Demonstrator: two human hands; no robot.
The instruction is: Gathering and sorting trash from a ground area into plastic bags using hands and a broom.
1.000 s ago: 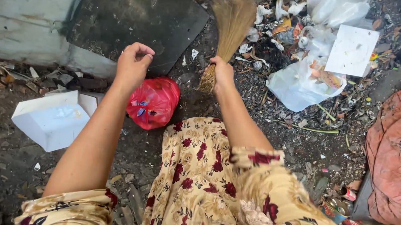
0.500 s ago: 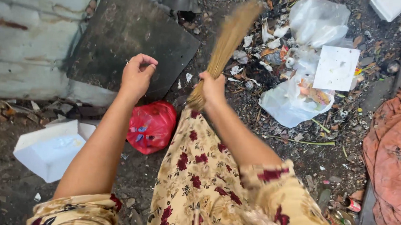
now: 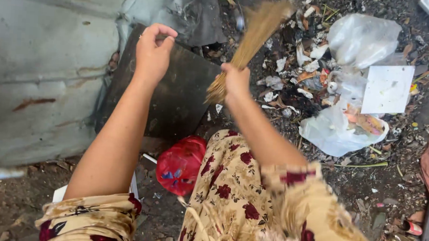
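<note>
The right hand is clamped around the bound neck of a short straw hand broom, a stiff fan of dry tan fibres that widens toward its tip and points up and away over the littered ground. The left hand hangs free above a dark, flat, gritty slab, fingers curled loosely with thumb and fingertips nearly meeting, gripping nothing. The slab leans against a rough, stained grey concrete wall. Below the hands, a shiny, crumpled red plastic bag sits on the dirt just beside the person's cream dress with dark red flowers. To the right of the broom lies a heap of rubbish: translucent white plastic bags, a flat square white sheet, and torn paper scraps and dry leaves on black soil.
</note>
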